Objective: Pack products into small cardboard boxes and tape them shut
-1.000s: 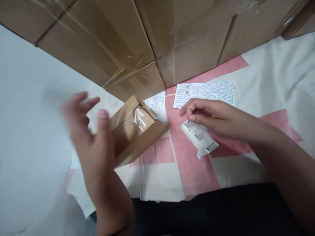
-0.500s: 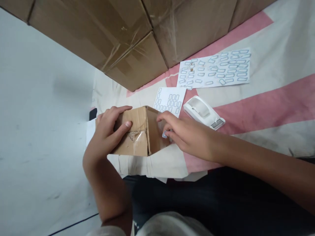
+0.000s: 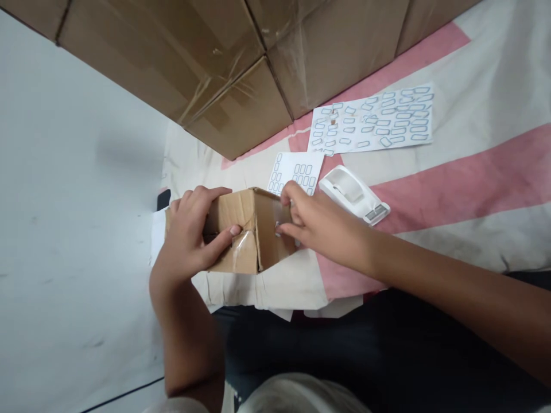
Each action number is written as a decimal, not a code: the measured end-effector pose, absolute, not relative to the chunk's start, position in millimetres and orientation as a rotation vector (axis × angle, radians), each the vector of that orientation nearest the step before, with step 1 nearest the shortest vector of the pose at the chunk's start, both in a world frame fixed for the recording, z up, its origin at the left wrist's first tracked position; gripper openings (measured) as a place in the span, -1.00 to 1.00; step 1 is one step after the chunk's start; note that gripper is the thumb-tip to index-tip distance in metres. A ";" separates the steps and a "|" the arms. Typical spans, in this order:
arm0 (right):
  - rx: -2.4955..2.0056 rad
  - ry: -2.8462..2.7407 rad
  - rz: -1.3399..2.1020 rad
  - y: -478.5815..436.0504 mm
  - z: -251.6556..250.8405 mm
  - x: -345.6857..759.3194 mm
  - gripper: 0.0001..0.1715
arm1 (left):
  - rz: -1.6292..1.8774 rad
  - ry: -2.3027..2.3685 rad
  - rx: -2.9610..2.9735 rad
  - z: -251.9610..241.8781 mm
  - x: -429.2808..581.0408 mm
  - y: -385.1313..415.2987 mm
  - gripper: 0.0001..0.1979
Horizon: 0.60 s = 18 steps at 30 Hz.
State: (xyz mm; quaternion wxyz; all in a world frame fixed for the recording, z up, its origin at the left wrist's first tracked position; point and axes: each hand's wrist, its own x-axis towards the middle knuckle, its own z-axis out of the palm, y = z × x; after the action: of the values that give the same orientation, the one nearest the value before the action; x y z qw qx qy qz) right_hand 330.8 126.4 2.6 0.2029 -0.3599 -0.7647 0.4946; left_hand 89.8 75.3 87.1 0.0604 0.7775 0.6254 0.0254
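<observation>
A small brown cardboard box (image 3: 236, 252) with tape on its top stands on the cloth in front of me. My left hand (image 3: 189, 229) grips it from the left, fingers over the far edge and thumb pressed on top. At the box's right side, my right hand (image 3: 307, 215) has its fingers curled and its thumb against the panel. By the thumb tip is a small white-and-blue sticker (image 3: 278, 228), partly hidden and touching the side of the box. Just beyond lies a sheet of blue-outlined stickers (image 3: 297, 166), partly covered by my right hand.
A longer sheet of blue-outlined labels (image 3: 372, 120) lies farther back. Near my right forearm stands a white tape dispenser (image 3: 355, 195). Large stacked cartons (image 3: 241, 109) rise at the back. A pale wall (image 3: 77, 229) borders the left, with a dark object (image 3: 163, 199) beside it.
My right hand has moved slightly left, bringing the sticker from beside the box onto its right panel. My left thumb has slid a little right along the top.
</observation>
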 end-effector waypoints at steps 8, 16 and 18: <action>-0.957 -2.081 1.395 129.6 -12.0 335.6 -0.54 | 0.074 1.802 2.403 89.6 86.5 68.3 -0.54; -0.973 -2.111 1.243 128.1 -12.3 335.8 -0.52 | 0.059 1.817 2.429 84.3 83.3 75.8 -0.51; -0.944 -2.158 1.227 127.3 -10.6 336.1 -0.44 | 0.087 1.808 2.433 83.6 82.1 75.3 -0.51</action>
State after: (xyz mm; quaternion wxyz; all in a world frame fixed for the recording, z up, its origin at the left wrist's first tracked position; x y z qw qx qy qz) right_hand 336.1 127.3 -10.6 0.2404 -0.3452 -0.7887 0.4483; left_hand 82.1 75.3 83.6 0.0544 0.8011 0.5954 0.0287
